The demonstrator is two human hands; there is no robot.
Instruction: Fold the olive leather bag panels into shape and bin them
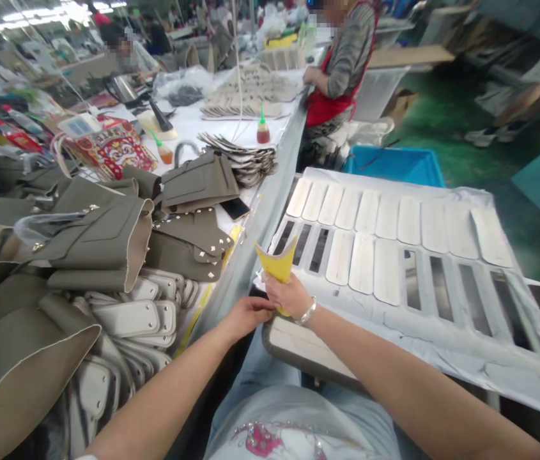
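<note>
My right hand [289, 295], with a bracelet at the wrist, is closed around a curved yellow sheet [277, 260]. The sheet stands upright and flares at the top; its exact kind I cannot make out. Just to the left, my left hand [246, 317] has its fingertips drawn together by the sheet's lower end, and whatever they pinch is hidden. Both hands are above the corner of a padded light block [308, 348], between the bag table and a rack [370, 313] of pale rounded strips [364, 263].
Olive-grey bag bodies [101, 230] and pale strap pieces [128, 317] crowd the left table. Further back are stacked parts [245, 156], a red-tinted bottle [262, 132] and a red patterned bag [111, 147]. A person in a red apron [330, 102] works beyond a blue bin [394, 165].
</note>
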